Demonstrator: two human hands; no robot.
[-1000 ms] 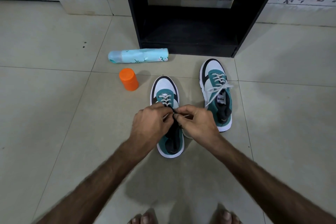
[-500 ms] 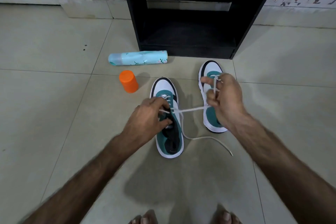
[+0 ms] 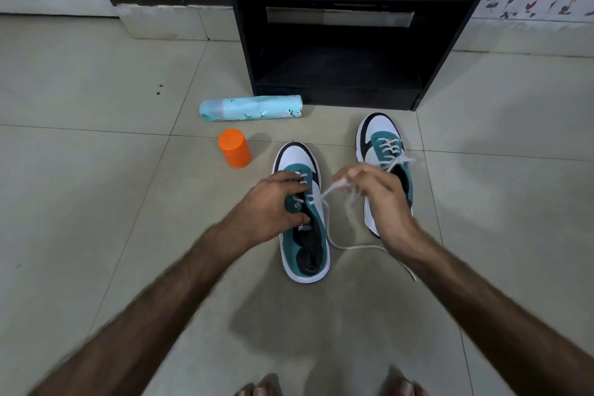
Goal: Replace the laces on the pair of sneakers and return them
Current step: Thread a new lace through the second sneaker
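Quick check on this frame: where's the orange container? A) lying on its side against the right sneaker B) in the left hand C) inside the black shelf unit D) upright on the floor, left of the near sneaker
D: the orange container stands upright on the floor tiles, left of the near sneaker and just in front of the lying spray can.

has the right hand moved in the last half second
Yes. The right hand has dropped back toward the person, now covering the heel of the right sneaker instead of its laced front.
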